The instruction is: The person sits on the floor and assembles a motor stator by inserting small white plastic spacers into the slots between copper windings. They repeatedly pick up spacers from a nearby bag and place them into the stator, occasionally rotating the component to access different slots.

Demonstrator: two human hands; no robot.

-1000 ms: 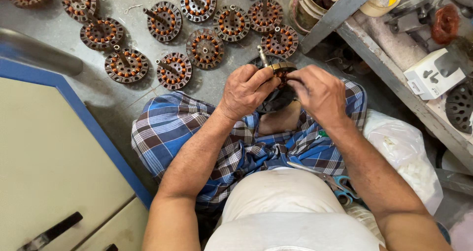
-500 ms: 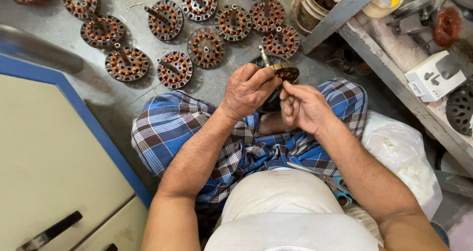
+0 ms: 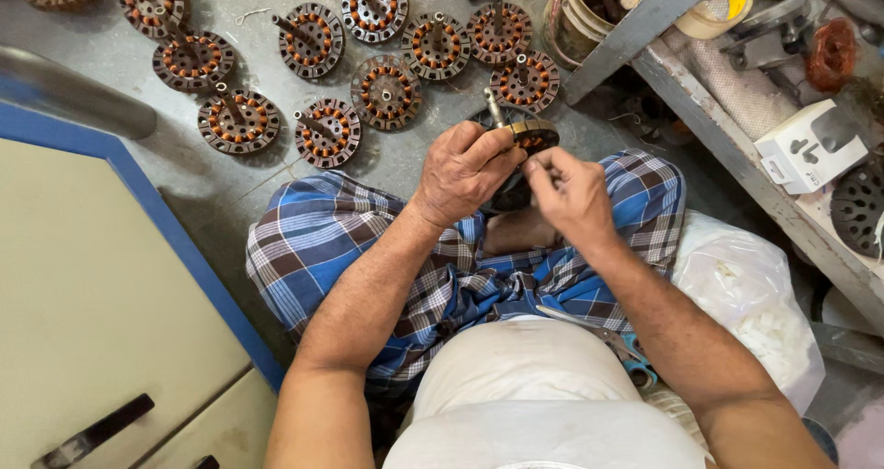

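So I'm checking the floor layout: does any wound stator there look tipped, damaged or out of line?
Nothing stands out. The stators on the floor all lie flat, apart, shafts up. The left hand holds one stator tilted while the right hand works at its rim.

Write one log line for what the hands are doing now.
left hand: grips wound stator | right hand: fingertips at its rim | floor: more stators

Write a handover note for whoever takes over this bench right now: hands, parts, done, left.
Left hand: grips the wound stator over the lap, shaft pointing away.
Right hand: fingertips pinching at the stator's near edge; whether it holds a wire is too small to tell.
Floor: other wound stators lie in rows ahead.
Done or left: cannot tell which are finished; the held one is in work.
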